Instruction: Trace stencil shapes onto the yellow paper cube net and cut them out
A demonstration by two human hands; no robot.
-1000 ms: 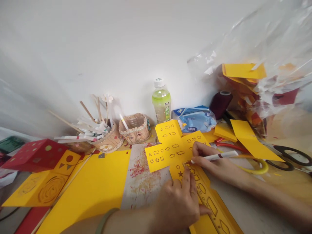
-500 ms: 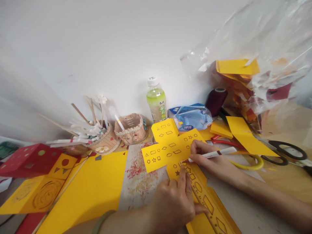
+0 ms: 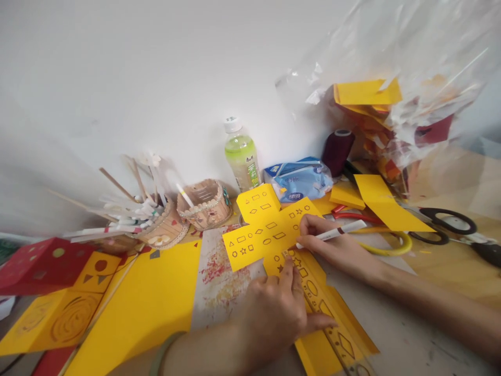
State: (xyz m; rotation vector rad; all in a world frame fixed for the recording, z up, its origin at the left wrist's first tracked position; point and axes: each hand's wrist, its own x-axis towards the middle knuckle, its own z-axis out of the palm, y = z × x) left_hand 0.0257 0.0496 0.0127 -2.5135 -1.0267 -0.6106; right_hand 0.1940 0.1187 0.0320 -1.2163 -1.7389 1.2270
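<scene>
Found yellow card [image 3: 256, 237] stretched from near the back edge of the surface [image 3: 457, 279] toward its front edge. Pressed stencil [image 3: 312, 288] onto the card with left hand [image 3: 276, 308], splayed at the thumb, gripping nothing. Pinched white marker [image 3: 344, 228] in right hand [image 3: 332, 245], tip-down just beside the stencil's far end. Noted bottle [image 3: 239, 156] and blue packet [image 3: 297, 181] along the back edge, scissors [image 3: 474, 238] toward the right.

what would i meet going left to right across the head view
red spotted box, round wooden basket holding pens and sticks, clear bottle of green drink, slim white pen in the right hand, black-handled scissors
</scene>
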